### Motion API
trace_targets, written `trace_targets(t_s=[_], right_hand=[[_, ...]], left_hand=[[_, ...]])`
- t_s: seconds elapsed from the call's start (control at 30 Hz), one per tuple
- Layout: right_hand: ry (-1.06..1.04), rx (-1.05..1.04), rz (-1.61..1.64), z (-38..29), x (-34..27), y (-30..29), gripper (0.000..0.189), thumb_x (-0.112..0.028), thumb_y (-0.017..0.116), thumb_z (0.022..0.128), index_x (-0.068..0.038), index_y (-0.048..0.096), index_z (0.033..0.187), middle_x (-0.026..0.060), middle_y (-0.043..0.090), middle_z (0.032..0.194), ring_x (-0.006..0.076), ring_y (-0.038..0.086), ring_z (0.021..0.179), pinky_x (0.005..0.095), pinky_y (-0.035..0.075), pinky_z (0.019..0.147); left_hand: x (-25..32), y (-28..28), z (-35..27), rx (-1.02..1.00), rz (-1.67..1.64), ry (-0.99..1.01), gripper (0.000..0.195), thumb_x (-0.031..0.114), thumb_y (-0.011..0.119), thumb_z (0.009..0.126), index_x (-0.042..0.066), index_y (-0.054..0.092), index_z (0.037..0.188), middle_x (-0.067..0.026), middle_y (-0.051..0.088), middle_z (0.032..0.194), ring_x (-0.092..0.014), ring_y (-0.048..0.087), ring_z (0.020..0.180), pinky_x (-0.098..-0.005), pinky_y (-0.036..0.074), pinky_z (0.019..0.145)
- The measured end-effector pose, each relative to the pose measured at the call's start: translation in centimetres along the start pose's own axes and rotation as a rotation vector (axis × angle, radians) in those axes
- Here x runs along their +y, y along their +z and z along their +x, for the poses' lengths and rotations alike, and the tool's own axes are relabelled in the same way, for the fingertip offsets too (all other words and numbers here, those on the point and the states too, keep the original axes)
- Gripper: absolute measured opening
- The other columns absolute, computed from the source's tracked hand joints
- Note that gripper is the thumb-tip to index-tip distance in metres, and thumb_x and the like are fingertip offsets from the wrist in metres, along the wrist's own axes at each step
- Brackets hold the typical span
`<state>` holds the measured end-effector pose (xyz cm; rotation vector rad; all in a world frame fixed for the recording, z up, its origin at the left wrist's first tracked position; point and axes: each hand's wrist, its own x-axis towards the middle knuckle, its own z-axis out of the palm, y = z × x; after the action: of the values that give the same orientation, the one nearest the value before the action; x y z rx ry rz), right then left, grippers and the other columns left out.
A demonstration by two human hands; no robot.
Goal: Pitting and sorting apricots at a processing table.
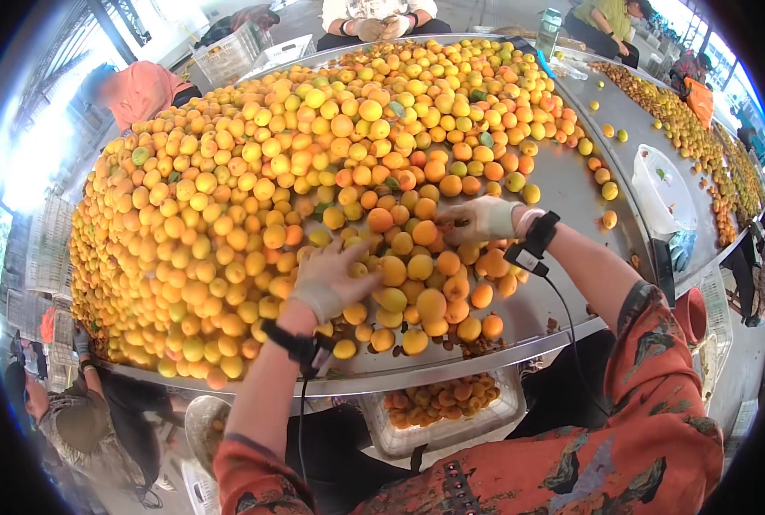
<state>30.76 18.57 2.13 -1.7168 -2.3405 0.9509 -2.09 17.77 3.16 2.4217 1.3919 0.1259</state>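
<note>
A large heap of apricots [228, 167], yellow to orange with a few green ones, covers much of a metal table [559, 180]. My left hand [333, 273], in a pale glove, is spread with fingers apart over the front of the heap. To its right, my right hand [479, 219], also gloved, reaches in from the side with its fingers curved beside several apricots. Whether it grips one is hard to see. Between and in front of my hands lies a looser group of apricots [431, 304]. Dark scraps [482, 347] lie near the table's front edge.
Below the table edge stands a white plastic crate [447, 438] with opened apricots in it. At the right are a white plastic basin [662, 187] and a red bucket [690, 315]. A green bottle [548, 32] stands at the back. Other people sit around the tables.
</note>
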Motion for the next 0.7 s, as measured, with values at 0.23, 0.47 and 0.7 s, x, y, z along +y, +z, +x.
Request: trace_targets(t_s=[0.23,0.47,0.7], right_hand=[[-0.107,0.434,-0.172,6.7,-1.2,-2.3,0.031,-0.035,0.062,0.09,-0.011,0.068,0.109,0.0165,0.068,0.107,0.0349,0.065,0.102,0.0444,0.052,0.087],[0.037,0.276,-0.415,11.4,-3.2,-0.3,0.034,-0.03,0.065,0.086,-0.014,0.068,0.115,0.0112,0.066,0.118,0.031,0.065,0.108,0.0473,0.053,0.09],[0.132,0.086,-0.586,10.2,-5.3,-0.8,0.038,-0.034,0.061,0.089,-0.018,0.067,0.123,0.0093,0.066,0.118,0.031,0.064,0.112,0.0452,0.053,0.093]], left_hand=[[1.7,1.2,-5.4,0.484,-0.073,-0.051,0.044,0.028,0.072,0.085,0.012,0.066,0.125,-0.023,0.058,0.131,-0.04,0.055,0.118,-0.0476,0.042,0.102],[-0.1,4.0,-6.8,0.538,-0.343,-0.193,0.034,0.018,0.07,0.087,0.005,0.068,0.118,-0.024,0.059,0.13,-0.039,0.056,0.116,-0.043,0.044,0.101],[-1.3,3.9,-7.1,0.702,-0.583,-0.187,0.029,0.019,0.07,0.087,0.007,0.07,0.114,-0.0237,0.063,0.121,-0.04,0.059,0.111,-0.0444,0.045,0.098]])
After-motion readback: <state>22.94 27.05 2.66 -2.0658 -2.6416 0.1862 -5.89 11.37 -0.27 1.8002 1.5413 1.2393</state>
